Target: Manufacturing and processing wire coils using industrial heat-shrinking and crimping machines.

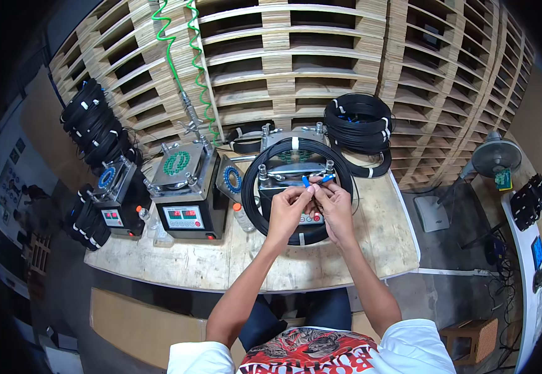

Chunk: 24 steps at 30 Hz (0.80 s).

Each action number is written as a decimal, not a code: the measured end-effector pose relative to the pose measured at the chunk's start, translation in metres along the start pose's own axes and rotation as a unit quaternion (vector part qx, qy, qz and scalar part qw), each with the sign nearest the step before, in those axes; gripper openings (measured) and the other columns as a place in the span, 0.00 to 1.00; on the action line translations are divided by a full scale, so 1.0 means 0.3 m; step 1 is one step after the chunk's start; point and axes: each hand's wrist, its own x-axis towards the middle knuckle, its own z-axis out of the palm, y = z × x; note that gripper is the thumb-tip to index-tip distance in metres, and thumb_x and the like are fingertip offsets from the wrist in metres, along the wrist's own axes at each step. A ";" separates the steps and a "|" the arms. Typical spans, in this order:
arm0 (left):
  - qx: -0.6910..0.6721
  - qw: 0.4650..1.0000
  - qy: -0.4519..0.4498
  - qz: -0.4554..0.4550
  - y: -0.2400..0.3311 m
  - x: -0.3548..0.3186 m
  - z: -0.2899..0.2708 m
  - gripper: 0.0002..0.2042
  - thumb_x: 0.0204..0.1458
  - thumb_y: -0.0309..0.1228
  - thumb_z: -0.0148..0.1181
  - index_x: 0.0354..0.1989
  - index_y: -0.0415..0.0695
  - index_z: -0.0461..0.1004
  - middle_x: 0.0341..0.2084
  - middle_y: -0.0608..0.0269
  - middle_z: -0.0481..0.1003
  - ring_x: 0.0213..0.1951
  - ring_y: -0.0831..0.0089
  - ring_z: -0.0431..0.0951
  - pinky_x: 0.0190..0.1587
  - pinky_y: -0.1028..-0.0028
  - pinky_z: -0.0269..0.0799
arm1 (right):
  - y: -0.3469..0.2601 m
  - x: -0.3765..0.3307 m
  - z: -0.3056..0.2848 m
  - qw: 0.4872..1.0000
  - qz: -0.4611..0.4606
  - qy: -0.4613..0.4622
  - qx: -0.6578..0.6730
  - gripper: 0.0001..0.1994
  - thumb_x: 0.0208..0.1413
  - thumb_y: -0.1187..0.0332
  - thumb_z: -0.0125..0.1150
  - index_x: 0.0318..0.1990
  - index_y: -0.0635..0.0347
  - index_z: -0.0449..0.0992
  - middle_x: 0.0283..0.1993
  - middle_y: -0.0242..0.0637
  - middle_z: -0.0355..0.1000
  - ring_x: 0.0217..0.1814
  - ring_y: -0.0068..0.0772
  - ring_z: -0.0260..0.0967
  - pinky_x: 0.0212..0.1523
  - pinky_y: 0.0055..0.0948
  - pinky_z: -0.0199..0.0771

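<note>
**Blue-ended black cable coil, both hands, centre of frame**

Item: two connectors (327, 178), blue, at the centre of the frame, above the meeting fingertips. Left one leans steeply, tip to the upper left; right one lies flatter, long axis rising slightly toward the right edge.

Grip: left hand (287, 212), thumb and fingers pinched closed at the left connector; right hand (338, 210), likewise at the right connector. Exact finger contact partly hidden.

Item: cable coil (251, 193), black, one large ring around the hands in the view, its longer axis running top to bottom; white ties at top and bottom.

Behind it: machine (286, 168), metal-topped, partly covered.

Support: table (202, 262), pale wood, across the centre.

Also on table: boxy black machine (187, 215), twin red displays, left of centre; coil stack (357, 128), black, upper right of centre.

Backdrop: wooden pallets (336, 47), top of frame.
</note>
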 end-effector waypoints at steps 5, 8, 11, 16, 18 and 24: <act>-0.098 0.987 0.103 0.070 0.022 0.010 -0.024 0.13 0.68 0.35 0.50 0.42 0.36 0.74 0.41 0.58 0.78 0.41 0.75 0.78 0.49 0.76 0.73 | -0.006 0.039 -0.013 0.996 -0.050 0.077 -0.015 0.17 0.67 0.73 0.52 0.62 0.67 0.65 0.40 0.38 0.76 0.43 0.27 0.75 0.52 0.31 0.76; -0.390 0.918 0.075 -0.017 0.050 0.032 -0.111 0.11 0.70 0.37 0.45 0.39 0.43 0.66 0.25 0.66 0.70 0.28 0.73 0.74 0.39 0.70 0.76 | -0.087 0.048 -0.020 0.996 -0.042 0.068 0.046 0.23 0.67 0.73 0.50 0.67 0.66 0.56 0.37 0.38 0.74 0.43 0.32 0.76 0.51 0.36 0.78; -0.347 0.933 0.064 -0.067 0.095 0.077 -0.211 0.11 0.70 0.38 0.45 0.41 0.44 0.68 0.19 0.72 0.61 0.18 0.83 0.58 0.21 0.79 0.56 | -0.142 0.102 -0.052 0.995 -0.049 0.061 0.058 0.26 0.65 0.74 0.49 0.68 0.60 0.50 0.33 0.39 0.70 0.36 0.33 0.73 0.45 0.41 0.80; -0.180 0.971 0.114 -0.113 0.090 0.231 -0.391 0.12 0.69 0.38 0.47 0.47 0.42 0.71 0.19 0.75 0.63 0.16 0.88 0.52 0.18 0.83 0.45 | -0.212 0.259 -0.160 0.992 0.005 0.095 -0.082 0.19 0.61 0.77 0.46 0.60 0.57 0.59 0.28 0.32 0.63 0.24 0.21 0.59 0.23 0.25 0.66; -0.079 0.981 0.137 -0.115 0.046 0.341 -0.455 0.12 0.66 0.38 0.51 0.46 0.41 0.72 0.21 0.69 0.69 0.18 0.81 0.63 0.21 0.77 0.60 | -0.223 0.344 -0.194 0.991 0.029 0.087 -0.095 0.16 0.62 0.76 0.46 0.57 0.59 0.65 0.27 0.30 0.61 0.22 0.17 0.55 0.21 0.21 0.55; 0.399 0.888 0.229 0.014 0.020 0.656 -0.329 0.11 0.59 0.37 0.56 0.44 0.45 0.78 0.40 0.45 0.80 0.45 0.44 0.80 0.47 0.53 0.74 | -0.125 0.650 -0.295 0.837 -0.164 0.045 -0.520 0.11 0.54 0.71 0.61 0.44 0.64 0.77 0.29 0.39 0.76 0.24 0.29 0.72 0.30 0.30 0.73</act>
